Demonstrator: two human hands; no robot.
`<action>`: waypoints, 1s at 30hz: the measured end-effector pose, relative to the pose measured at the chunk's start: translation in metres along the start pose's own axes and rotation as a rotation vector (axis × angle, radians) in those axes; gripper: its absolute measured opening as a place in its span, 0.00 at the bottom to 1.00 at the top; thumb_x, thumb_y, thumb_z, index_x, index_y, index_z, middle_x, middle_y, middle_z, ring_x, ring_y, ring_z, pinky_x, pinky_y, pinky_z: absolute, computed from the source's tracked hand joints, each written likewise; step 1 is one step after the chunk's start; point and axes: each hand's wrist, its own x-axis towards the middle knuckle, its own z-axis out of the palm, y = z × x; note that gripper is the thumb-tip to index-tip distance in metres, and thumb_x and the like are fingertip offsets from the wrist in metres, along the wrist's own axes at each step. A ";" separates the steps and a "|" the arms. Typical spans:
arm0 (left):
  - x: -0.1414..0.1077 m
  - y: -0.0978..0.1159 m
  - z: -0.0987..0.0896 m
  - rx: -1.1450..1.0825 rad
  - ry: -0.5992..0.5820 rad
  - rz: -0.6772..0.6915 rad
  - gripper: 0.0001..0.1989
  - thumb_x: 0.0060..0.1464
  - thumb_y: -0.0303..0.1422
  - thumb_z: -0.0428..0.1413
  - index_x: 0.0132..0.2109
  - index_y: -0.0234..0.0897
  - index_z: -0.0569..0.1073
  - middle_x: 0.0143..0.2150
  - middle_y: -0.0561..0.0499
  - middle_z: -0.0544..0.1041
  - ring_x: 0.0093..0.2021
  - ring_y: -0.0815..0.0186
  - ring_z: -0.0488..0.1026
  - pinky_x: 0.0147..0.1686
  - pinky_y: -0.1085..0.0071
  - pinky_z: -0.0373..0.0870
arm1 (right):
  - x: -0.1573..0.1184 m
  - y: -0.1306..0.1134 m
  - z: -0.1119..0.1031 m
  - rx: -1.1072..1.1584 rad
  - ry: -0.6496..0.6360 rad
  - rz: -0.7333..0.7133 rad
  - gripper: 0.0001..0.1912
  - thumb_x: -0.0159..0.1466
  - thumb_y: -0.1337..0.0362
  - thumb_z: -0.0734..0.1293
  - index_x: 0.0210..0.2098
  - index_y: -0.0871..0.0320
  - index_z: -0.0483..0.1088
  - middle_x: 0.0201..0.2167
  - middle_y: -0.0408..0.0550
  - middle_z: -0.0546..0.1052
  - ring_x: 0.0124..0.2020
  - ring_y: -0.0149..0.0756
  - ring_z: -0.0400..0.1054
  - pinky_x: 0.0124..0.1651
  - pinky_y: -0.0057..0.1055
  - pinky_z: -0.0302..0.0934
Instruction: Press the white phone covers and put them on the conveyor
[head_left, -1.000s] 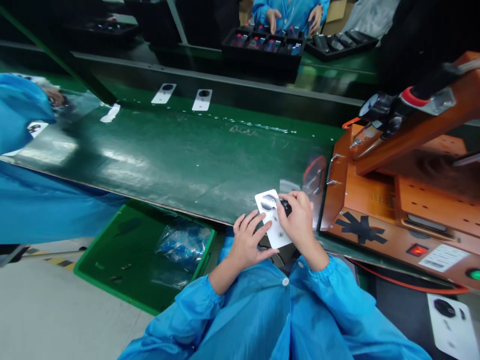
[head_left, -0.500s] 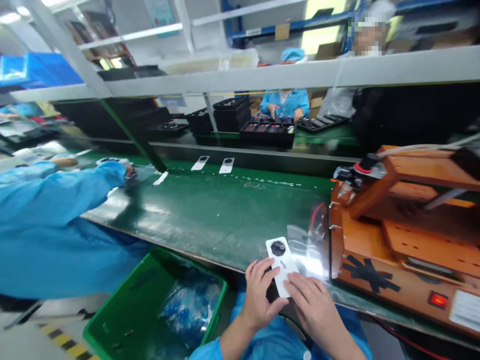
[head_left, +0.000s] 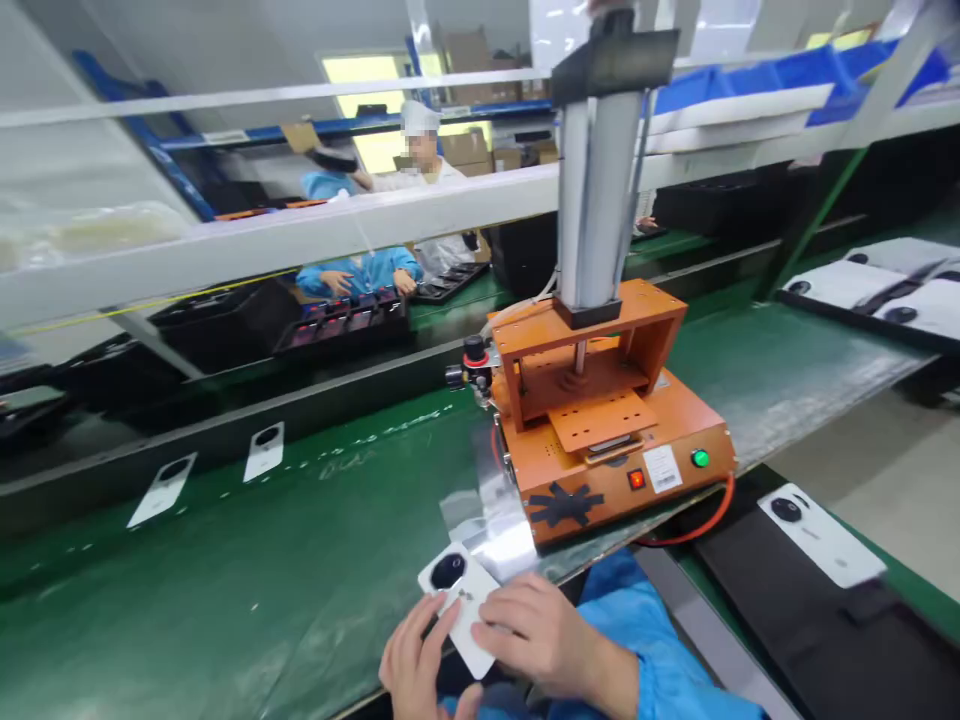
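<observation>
A white phone back panel with a round black camera ring lies tilted at the near edge of the green bench. My left hand is on its left side, fingertips on the panel and thumb apart below it. From the right, my right hand rests bent fingers on the panel's lower right part. Each hand appears to hold the panel lightly between them. Just beyond it lies clear film, beside the orange press machine.
Two white panels lie at the bench's back edge. Another panel rests on a black surface at right. White panels fill a tray at far right. Across the bench a person's hands are over a black tray.
The view has swung right, bringing the whole press and the right-side panels into sight; the green bin and the blue sleeves at left are gone. Both hands remain on the panel.
</observation>
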 end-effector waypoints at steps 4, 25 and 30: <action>0.050 0.013 -0.020 -0.261 -0.041 -0.067 0.30 0.66 0.56 0.46 0.62 0.41 0.71 0.61 0.40 0.75 0.57 0.48 0.75 0.57 0.50 0.70 | -0.013 -0.001 -0.032 0.084 0.165 0.026 0.15 0.74 0.68 0.60 0.58 0.62 0.68 0.47 0.53 0.81 0.55 0.38 0.73 0.50 0.38 0.67; 0.266 0.170 0.108 -1.297 -0.560 -0.729 0.18 0.50 0.36 0.65 0.46 0.33 0.72 0.49 0.39 0.79 0.35 0.64 0.81 0.16 0.81 0.55 | -0.106 0.014 -0.187 -0.740 0.359 0.353 0.24 0.66 0.75 0.67 0.58 0.50 0.74 0.47 0.49 0.83 0.49 0.43 0.79 0.48 0.40 0.72; 0.287 0.182 0.137 -1.279 -0.304 -0.727 0.11 0.51 0.35 0.63 0.39 0.34 0.72 0.29 0.52 0.75 0.22 0.73 0.70 0.17 0.80 0.53 | -0.090 0.057 -0.170 -0.662 0.397 0.315 0.26 0.68 0.76 0.66 0.62 0.49 0.71 0.51 0.50 0.82 0.55 0.44 0.77 0.52 0.41 0.75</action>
